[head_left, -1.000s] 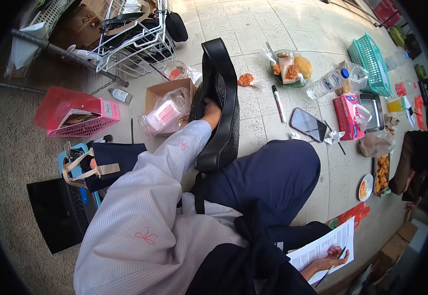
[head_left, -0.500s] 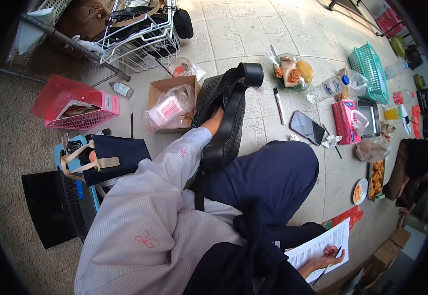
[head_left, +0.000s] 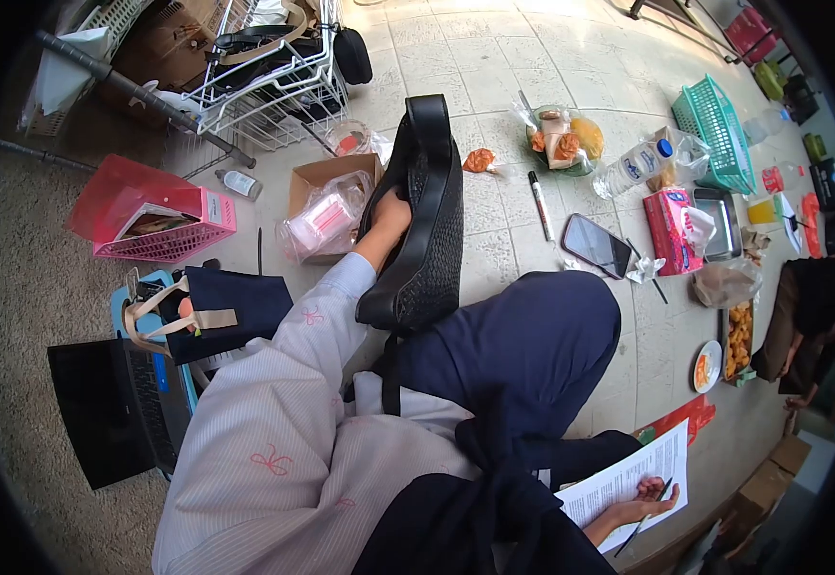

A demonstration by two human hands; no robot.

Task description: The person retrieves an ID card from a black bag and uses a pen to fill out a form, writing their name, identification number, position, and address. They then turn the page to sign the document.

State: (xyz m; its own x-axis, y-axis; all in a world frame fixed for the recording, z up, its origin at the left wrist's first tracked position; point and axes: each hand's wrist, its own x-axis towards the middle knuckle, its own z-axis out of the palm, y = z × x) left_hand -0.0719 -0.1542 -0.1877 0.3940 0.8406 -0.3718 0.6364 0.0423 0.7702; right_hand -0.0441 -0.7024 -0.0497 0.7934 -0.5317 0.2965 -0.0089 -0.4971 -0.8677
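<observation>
Two hands were busy with totally different stuff. Biggest worry imo: the black textured leather handbag (head_left: 427, 240) stood up on its edge on the pale tiled floor (head_left: 499, 254), right up against the dark blue clothed knee (head_left: 532, 335). It looked floppy, so any tug could've tipped it onto the brown cardboard box (head_left: 314, 176) and the clear plastic bag (head_left: 326, 218) just beside it, or the other way toward the black marker (head_left: 540, 203) and the dark smartphone (head_left: 599, 244). The left hand (head_left: 386, 213) was stretched well forward, arm nearly straight in a pale striped sleeve (head_left: 312, 335), wrist dipped in at the bag's open side. Its fingers were hidden behind the leather, so I couldn't tell if they were spread or gripping. The right hand (head_left: 649, 498) sat low by the lap, palm up, fingers loosely curled round a dark pen (head_left: 642, 525). It rested on a white printed sheet of paper (head_left: 618, 484), which looked like it could slide off with one careless shift.
</observation>
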